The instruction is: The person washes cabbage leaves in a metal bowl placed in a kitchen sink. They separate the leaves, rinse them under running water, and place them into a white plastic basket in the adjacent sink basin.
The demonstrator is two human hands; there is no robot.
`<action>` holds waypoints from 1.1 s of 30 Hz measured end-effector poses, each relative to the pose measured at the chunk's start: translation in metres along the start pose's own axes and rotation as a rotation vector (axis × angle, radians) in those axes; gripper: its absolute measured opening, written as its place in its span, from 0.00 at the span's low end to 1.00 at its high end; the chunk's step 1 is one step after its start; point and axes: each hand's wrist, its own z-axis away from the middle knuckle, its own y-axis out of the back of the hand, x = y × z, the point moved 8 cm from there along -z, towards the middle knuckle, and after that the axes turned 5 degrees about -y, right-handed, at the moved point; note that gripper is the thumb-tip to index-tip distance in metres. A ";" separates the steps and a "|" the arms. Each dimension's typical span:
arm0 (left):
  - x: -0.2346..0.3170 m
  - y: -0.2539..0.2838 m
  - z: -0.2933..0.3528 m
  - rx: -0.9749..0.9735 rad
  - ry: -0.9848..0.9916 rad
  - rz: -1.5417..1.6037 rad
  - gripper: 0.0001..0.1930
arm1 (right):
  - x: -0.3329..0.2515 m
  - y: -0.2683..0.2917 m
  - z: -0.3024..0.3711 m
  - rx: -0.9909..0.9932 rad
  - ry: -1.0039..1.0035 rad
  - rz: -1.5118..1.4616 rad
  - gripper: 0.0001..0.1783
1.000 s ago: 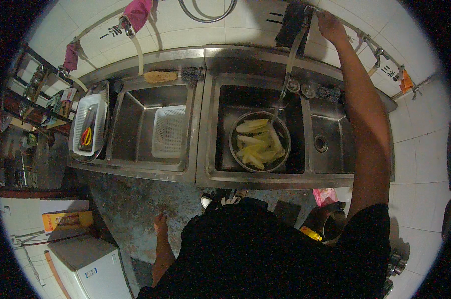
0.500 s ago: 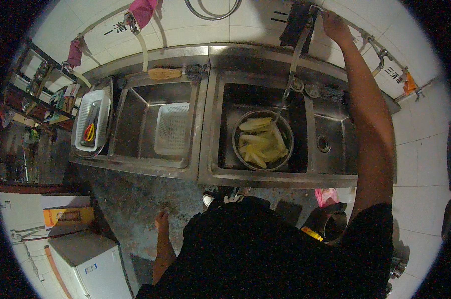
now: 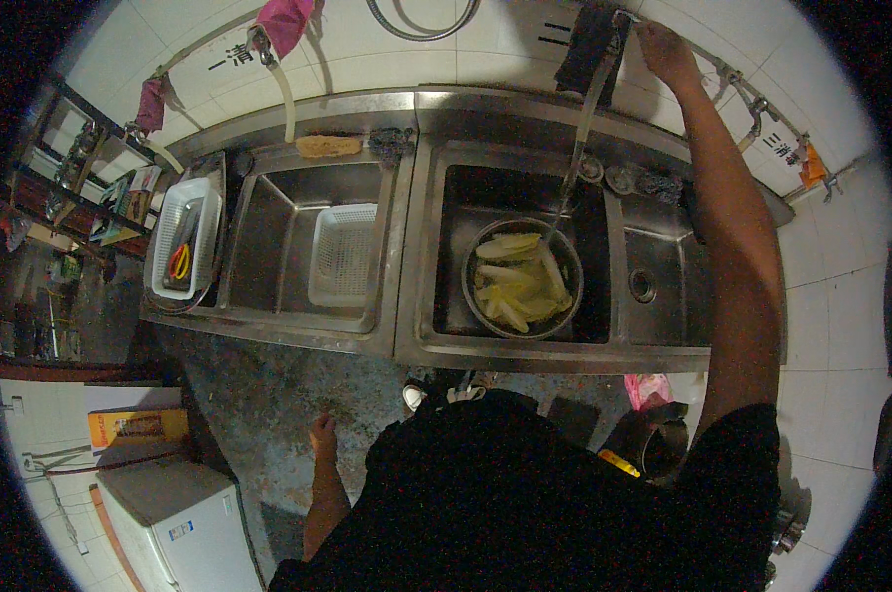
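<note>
My right hand (image 3: 666, 54) reaches up to the wall at the back right. Its fingers are closed at the tap (image 3: 623, 20), which has a dark cloth (image 3: 582, 49) hanging beside it. From the tap a pale hose (image 3: 591, 113) leads down, and water runs from it into a round metal pot (image 3: 468, 296). The pot stands in the dark sink basin (image 3: 456, 197) and holds several long, pale yellow-green vegetable pieces (image 3: 510, 286). Low at my side, over the floor, hangs my left hand (image 3: 322, 434). Its fingers look curled, with nothing visible in them.
A white plastic basket (image 3: 342, 255) lies in the left basin. Another white basket (image 3: 186, 237) with yellow-handled scissors (image 3: 178, 261) stands at the far left. A brush (image 3: 329, 146) and scourer (image 3: 392, 144) rest on the back ledge. A white cabinet (image 3: 184, 533) is at lower left.
The view has shifted very slightly. My right hand stays at the tap and my left hand still hangs low. Water keeps running into the pot.
</note>
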 end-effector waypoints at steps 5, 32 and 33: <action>-0.021 -0.009 0.007 0.070 0.296 0.288 0.21 | -0.018 0.006 -0.003 -0.169 -0.112 0.148 0.25; -0.006 -0.023 0.014 -0.047 0.078 -0.006 0.22 | -0.084 0.108 -0.034 -0.178 -0.197 -0.074 0.16; -0.007 -0.026 0.016 -0.081 0.020 -0.093 0.22 | -0.083 0.107 -0.032 -0.239 -0.202 -0.043 0.16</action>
